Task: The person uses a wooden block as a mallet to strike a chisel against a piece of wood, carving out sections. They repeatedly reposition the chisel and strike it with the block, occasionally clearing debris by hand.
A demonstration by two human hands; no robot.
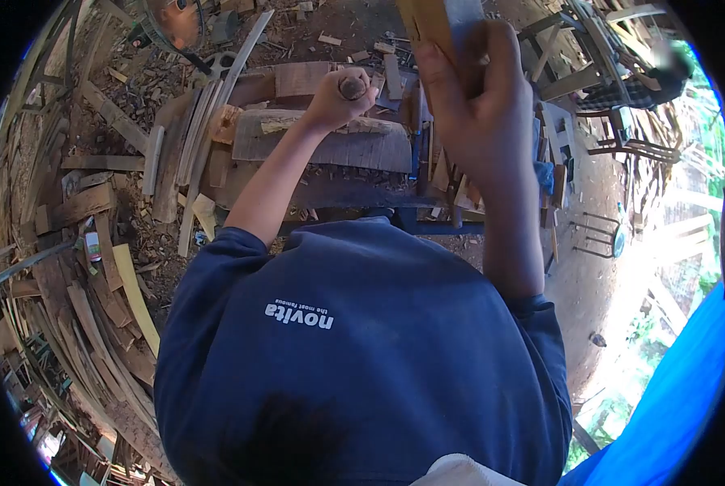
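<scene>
My left hand (338, 101) is closed round an upright round handle (351, 88), of which only the brown end shows above the fist. Raised closer to the camera, my right hand (488, 105) grips a yellowish wooden piece (429, 24) between thumb and fingers; its far part runs out of the top of the view. Beneath my left hand lies a wide grey wooden board (322, 138) on the workbench (297, 192). What lies below the handle in my left fist is hidden.
Long wood strips (208, 121) lean at the bench's left. Scrap wood (87, 206) and chips cover the ground there. A fan (172, 20) stands at the upper left. Another person (662, 85) is at the upper right, near a wooden chair frame (622, 121). A stool (618, 240) stands at the right.
</scene>
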